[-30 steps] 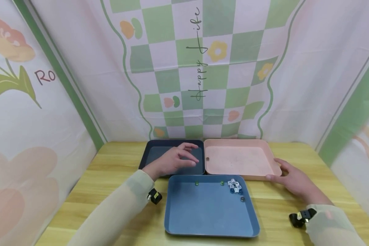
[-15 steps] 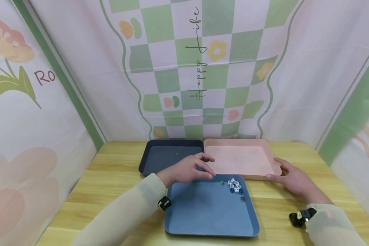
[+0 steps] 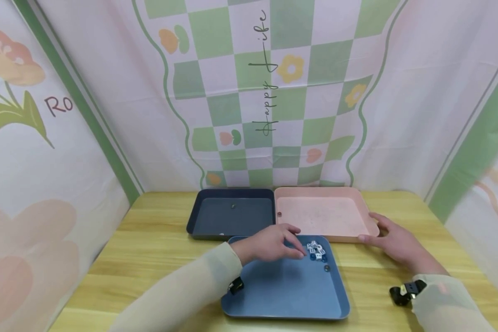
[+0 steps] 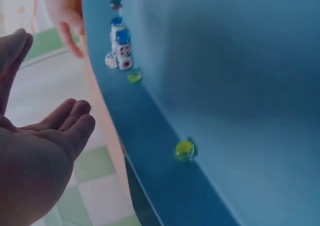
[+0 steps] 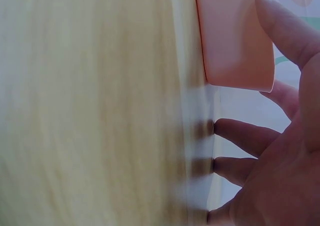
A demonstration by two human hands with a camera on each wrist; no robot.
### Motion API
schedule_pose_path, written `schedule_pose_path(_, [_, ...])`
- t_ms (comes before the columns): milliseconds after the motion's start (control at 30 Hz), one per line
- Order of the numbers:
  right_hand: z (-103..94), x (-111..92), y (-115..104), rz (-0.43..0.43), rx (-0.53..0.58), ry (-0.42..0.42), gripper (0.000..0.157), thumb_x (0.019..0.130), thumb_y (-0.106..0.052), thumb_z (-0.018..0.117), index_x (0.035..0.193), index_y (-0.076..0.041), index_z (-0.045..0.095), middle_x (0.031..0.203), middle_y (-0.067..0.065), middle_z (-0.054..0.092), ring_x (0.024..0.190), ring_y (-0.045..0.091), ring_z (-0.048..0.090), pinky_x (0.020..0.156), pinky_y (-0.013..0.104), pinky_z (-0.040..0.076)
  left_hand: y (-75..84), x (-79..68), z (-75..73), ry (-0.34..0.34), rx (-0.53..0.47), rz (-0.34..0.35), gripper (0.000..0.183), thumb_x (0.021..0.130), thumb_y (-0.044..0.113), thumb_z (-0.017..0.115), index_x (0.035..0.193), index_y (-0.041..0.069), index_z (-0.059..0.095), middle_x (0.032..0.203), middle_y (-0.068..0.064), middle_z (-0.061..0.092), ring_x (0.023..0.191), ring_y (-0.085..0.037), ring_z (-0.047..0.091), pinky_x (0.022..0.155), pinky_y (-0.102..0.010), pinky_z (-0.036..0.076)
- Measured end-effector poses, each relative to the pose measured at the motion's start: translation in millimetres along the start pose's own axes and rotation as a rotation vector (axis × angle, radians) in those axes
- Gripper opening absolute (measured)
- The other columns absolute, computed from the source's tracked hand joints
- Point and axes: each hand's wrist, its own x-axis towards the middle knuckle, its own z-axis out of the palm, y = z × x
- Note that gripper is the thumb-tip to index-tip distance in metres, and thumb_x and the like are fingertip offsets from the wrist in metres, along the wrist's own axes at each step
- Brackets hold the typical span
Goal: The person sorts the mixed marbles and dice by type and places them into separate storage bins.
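My left hand (image 3: 275, 243) hovers over the far edge of the blue tray (image 3: 290, 299), thumb and fingers apart, nothing between them. Its fingertips point at a cluster of white dice (image 3: 315, 249) with blue glass beads (image 4: 123, 35) among them. A greyish bead (image 3: 327, 268) lies just nearer. Two green beads lie along the tray's far side, a closer one (image 4: 185, 149) and one beside the dice (image 4: 134, 75); the left hand hides them in the head view. My right hand (image 3: 396, 242) holds the front right corner of the pink tray (image 3: 323, 239) between thumb and index finger, other fingers spread low beside it.
A dark navy tray (image 3: 189, 226) stands left of the pink one, holding a small bead (image 3: 233, 206) and another small piece (image 3: 222, 234). A brownish bead (image 3: 280, 214) sits at the pink tray's left wall. A patterned curtain (image 3: 249, 152) rises behind the wooden table (image 3: 149, 240).
My left hand has moved from over the navy tray rightward and nearer, to above the blue tray. A bead in the navy tray has come into view and shifted slightly left. My right hand stays put.
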Motion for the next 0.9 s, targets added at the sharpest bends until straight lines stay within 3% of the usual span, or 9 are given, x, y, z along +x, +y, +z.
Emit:
schedule_pose_path(233, [-0.8, 0, -1, -0.005, 0.014, -0.002, 0.105, 0.087, -0.059, 0.07, 0.158, -0.001, 0.017, 0.147, 0.042, 0.028, 0.131, 0.063, 0.024, 0.097, 0.076, 0.023, 0.7, 5.6, 16.0, -0.038, 0.066, 0.006, 0.011, 0.095, 0.031, 0.071, 0.1, 0.03, 0.081, 0.144, 0.002, 0.052, 0.134, -0.005, 0.04, 0.107, -0.029, 0.036])
schedule_pose_path(467, [-0.4, 0, -1, -0.007, 0.008, -0.001, 0.106, 0.087, -0.059, 0.069, 0.158, -0.001, 0.017, 0.147, 0.042, 0.026, 0.132, 0.063, 0.024, 0.098, 0.075, 0.024, 5.0, 11.5, 28.6, -0.004, 0.244, 0.041, 0.02, 0.093, 0.035, 0.073, 0.111, 0.029, 0.078, 0.144, 0.002, 0.049, 0.13, -0.006, 0.042, 0.103, -0.022, 0.038])
schedule_pose_path(633, [0.2, 1, 1, -0.01, 0.016, 0.0, 0.105, 0.087, -0.059, 0.069, 0.159, -0.003, 0.016, 0.148, 0.042, 0.027, 0.132, 0.062, 0.025, 0.098, 0.075, 0.023, 6.5, 16.2, 38.6, 0.01, 0.332, 0.035, 0.029, 0.09, 0.042, 0.074, 0.119, 0.036, 0.074, 0.15, 0.004, 0.041, 0.136, -0.007, 0.035, 0.106, -0.022, 0.035])
schedule_pose_path(900, [-0.4, 0, 0, -0.01, 0.028, -0.002, 0.106, 0.087, -0.058, 0.07, 0.158, -0.002, 0.016, 0.147, 0.042, 0.027, 0.132, 0.062, 0.025, 0.098, 0.075, 0.023, 7.1, 24.2, 48.3, -0.001, 0.42, 0.107, 0.035, 0.09, 0.047, 0.072, 0.123, 0.037, 0.072, 0.155, 0.001, 0.036, 0.142, -0.01, 0.027, 0.109, -0.02, 0.029])
